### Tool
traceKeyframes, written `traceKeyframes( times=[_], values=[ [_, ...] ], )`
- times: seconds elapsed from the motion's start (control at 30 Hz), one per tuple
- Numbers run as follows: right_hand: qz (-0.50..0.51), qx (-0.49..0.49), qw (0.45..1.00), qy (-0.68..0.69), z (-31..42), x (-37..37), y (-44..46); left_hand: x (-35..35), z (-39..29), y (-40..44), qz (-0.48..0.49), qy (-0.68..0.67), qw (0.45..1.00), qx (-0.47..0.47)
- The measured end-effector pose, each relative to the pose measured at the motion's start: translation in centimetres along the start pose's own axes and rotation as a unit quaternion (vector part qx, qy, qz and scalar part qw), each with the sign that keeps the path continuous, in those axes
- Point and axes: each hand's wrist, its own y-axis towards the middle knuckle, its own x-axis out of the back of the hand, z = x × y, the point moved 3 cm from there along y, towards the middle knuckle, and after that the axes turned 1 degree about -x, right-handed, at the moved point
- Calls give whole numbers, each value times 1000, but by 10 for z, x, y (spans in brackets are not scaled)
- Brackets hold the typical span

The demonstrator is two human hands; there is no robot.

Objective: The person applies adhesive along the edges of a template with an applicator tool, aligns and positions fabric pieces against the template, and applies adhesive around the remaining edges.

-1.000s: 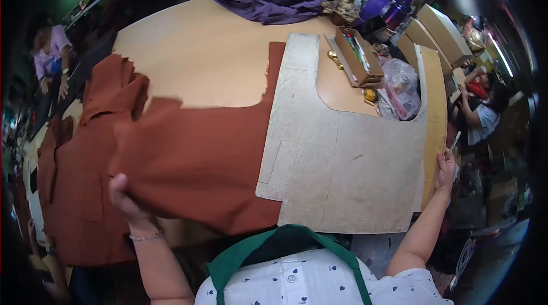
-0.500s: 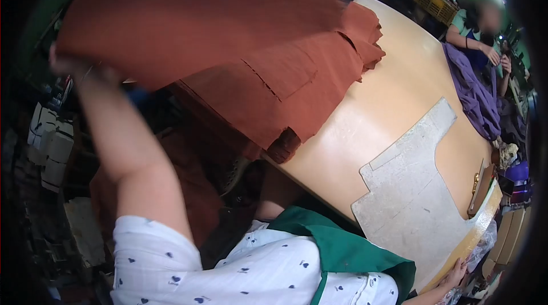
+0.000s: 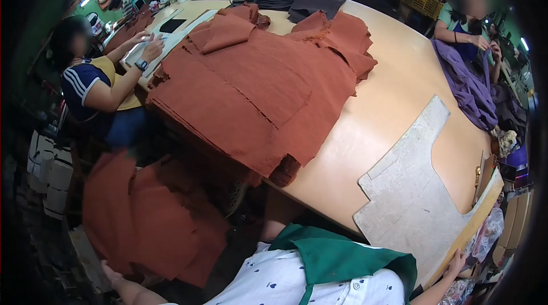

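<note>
At the lower left my left hand (image 3: 111,272) is low beside a heap of rust-brown fabric (image 3: 154,219) off the table, its fingers stretched out and apparently not gripping. My right hand (image 3: 456,262) lies on the yellowish table edge (image 3: 478,222) at the lower right, fingers extended, close to a grey pattern board (image 3: 408,191). That board has a curved cut-out and lies flat. A thick stack of rust-brown cloth layers (image 3: 257,88) covers the middle of the table, with a line of slits and a folded flap on top.
A person at the left (image 3: 97,82) handles something pale at the table. At the far right a person (image 3: 462,31) works with purple cloth (image 3: 468,88). Dark fabric pieces (image 3: 285,0) lie at the back, near another person's hand. White bundles (image 3: 51,171) stand lower left.
The large rust-brown sheet raised over the stack has come down to the heap at the lower left. My left arm has swung down with it; my right hand stays at the table edge.
</note>
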Motion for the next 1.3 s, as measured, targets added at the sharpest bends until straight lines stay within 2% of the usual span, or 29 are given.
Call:
traceKeyframes(
  times=[0.07,0.17,0.33,0.47,0.53,0.6,0.63,0.67,0.7,0.73,0.77,0.8,0.83,0.9,1.0,1.1,1.17,1.23,1.3],
  values=[
    [0,-6,1000,0,0,2,3,22,45,-5,0,34,997,66],
    [-6,-12,1000,-18,-10,11,12,11,81,-12,-18,64,993,100],
    [-33,-7,999,-29,-15,9,9,-25,94,-21,-20,79,992,93],
    [-51,10,995,-90,-13,9,3,-50,70,-17,-14,67,997,46],
    [-53,20,988,-141,-16,13,3,-61,43,0,19,35,999,-10],
    [-41,10,980,-192,-14,12,10,-71,12,31,96,-22,990,-105],
    [-43,24,993,-103,-31,16,26,-114,-15,-27,-65,61,978,-188],
    [-58,39,988,-140,-29,11,25,-161,-44,-66,-49,95,959,-262],
    [-70,53,976,-198,-21,1,25,-207,-72,-120,-134,206,900,-361],
    [-87,62,964,-244,-13,-10,14,-253,-89,-170,-101,156,914,-361],
    [-94,69,956,-269,-9,-22,9,-280,-104,-170,-7,106,890,-444],
    [-96,73,951,-284,-8,-30,6,-306,-118,-184,22,55,903,-426],
    [-100,76,947,-296,-6,-37,4,-335,-132,-219,37,36,887,-459],
    [-102,78,942,-311,-3,-44,1,-358,-165,-240,203,-81,891,-397],
    [-100,82,937,-324,0,-55,1,-352,-199,-260,264,-202,879,-343],
    [-98,84,934,-333,0,-61,1,-312,-208,-266,248,-206,857,-401],
    [-96,82,933,-338,1,-64,2,-257,-196,-228,175,-175,897,-366],
    [-91,82,930,-345,1,-67,4,-171,-180,-154,155,-157,915,-338],
    [-90,81,928,-351,3,-70,3,-102,-139,-123,123,-100,958,-240]
  ],
)
